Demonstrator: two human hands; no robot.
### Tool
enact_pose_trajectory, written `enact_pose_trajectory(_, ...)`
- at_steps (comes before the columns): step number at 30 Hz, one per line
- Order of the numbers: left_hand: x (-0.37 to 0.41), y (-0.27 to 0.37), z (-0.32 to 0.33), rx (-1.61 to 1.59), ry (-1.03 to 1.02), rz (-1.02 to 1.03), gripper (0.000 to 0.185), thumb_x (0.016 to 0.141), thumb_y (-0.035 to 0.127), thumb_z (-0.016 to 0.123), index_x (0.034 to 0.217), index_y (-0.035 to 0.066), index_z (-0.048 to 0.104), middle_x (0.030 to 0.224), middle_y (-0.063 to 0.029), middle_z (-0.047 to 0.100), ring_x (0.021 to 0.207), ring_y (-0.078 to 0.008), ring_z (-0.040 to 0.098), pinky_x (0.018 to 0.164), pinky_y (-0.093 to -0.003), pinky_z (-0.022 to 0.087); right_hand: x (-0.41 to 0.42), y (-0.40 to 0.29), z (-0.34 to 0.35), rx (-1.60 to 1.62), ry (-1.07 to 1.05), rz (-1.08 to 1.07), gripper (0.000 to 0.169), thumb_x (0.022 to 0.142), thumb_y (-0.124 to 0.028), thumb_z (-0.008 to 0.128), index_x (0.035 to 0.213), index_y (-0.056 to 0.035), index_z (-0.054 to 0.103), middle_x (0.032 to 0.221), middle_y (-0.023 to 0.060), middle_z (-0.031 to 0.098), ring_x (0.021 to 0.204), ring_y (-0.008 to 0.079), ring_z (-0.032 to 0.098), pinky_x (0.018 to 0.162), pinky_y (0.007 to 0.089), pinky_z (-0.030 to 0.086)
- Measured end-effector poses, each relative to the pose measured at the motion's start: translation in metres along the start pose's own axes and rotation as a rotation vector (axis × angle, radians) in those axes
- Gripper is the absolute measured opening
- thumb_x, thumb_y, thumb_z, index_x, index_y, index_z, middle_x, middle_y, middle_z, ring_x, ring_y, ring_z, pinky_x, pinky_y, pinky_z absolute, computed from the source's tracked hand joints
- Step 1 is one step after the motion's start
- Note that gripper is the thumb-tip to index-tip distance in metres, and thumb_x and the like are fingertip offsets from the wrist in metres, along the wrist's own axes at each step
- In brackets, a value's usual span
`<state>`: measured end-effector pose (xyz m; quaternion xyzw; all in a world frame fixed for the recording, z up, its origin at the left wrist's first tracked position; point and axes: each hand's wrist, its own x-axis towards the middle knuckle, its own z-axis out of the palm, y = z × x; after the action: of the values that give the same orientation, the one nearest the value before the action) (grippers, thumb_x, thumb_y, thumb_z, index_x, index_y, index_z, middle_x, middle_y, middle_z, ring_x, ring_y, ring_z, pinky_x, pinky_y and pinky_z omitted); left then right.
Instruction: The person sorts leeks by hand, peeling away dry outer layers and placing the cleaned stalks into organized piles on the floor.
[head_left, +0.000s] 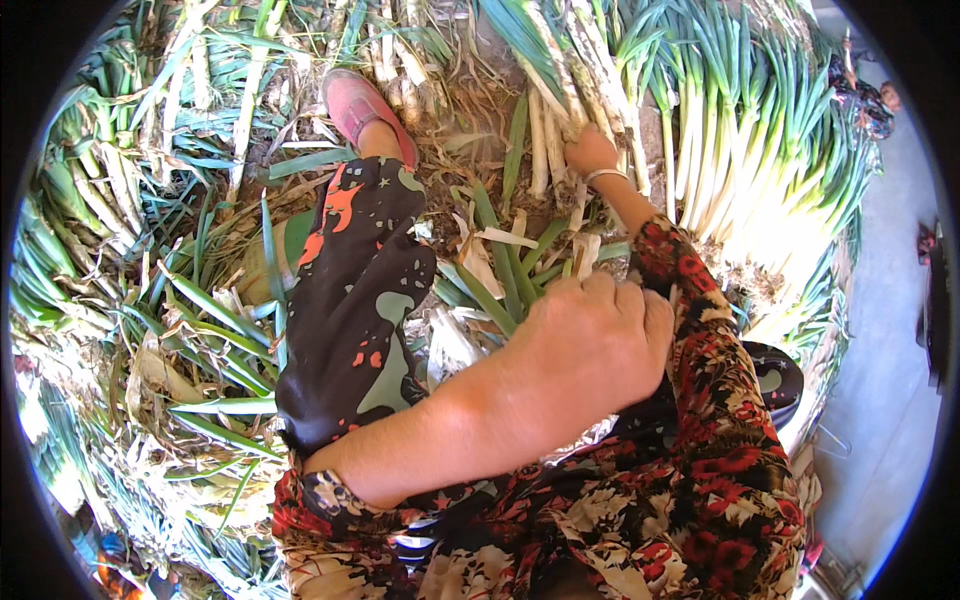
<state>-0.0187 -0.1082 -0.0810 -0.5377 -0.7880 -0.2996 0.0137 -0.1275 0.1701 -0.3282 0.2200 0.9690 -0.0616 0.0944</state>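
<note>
My left hand (592, 337) is raised close to the camera before my chest, back upward and fingers curled; whether anything is inside it cannot be told. Farther out, my right hand (592, 152), with a bracelet at the wrist, closes around the lower end of an unpeeled leek or large green onion (559, 64), among several others with soil on them. Stripped green leaves (502, 277) and dry pale husks (476, 259) lie on the ground between my legs. Right of my right hand stands a row of cleaned stalks (712, 150) with white shafts.
Heaps of untrimmed stalks (97, 187) lie at the left, and more (390, 45) lie beyond my pink shoe (367, 112). A grey paved floor (877, 375) runs along the right edge. At the upper right another person (862, 97) is partly in view.
</note>
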Motion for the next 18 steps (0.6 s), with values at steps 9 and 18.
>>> enact_pose_trajectory(9, 0.013, -0.014, 0.034, -0.150, 0.005, -0.178, 0.026, 0.079, 0.023, 0.062, 0.077, -0.002, 0.055, 0.067, -0.0156, 0.058, 0.071, -0.0314, 0.062, 0.061, -0.0381, 0.050, -0.194, 0.019, -0.132, 1.496, -0.980, 0.323, 0.024, 0.095, -0.027, 0.046, 0.094, -0.0035, 0.054, 0.063, 0.0022, 0.054, 0.046, 0.0118, 0.050, 0.042, 0.0190, 0.044)
enact_pose_trajectory(18, 0.002, 0.020, 0.160, -1.903, 0.126, -1.030, 0.064, 0.088, 0.052, 0.051, 0.128, 0.004, 0.039, 0.092, -0.0132, 0.062, 0.075, -0.0217, 0.061, 0.071, -0.0386, 0.054, -0.384, 0.076, -0.198, 1.685, -1.208, 0.401, 0.018, 0.087, -0.017, 0.059, 0.082, -0.0003, 0.059, 0.058, 0.0012, 0.053, 0.043, 0.0083, 0.049, 0.037, 0.0222, 0.036)
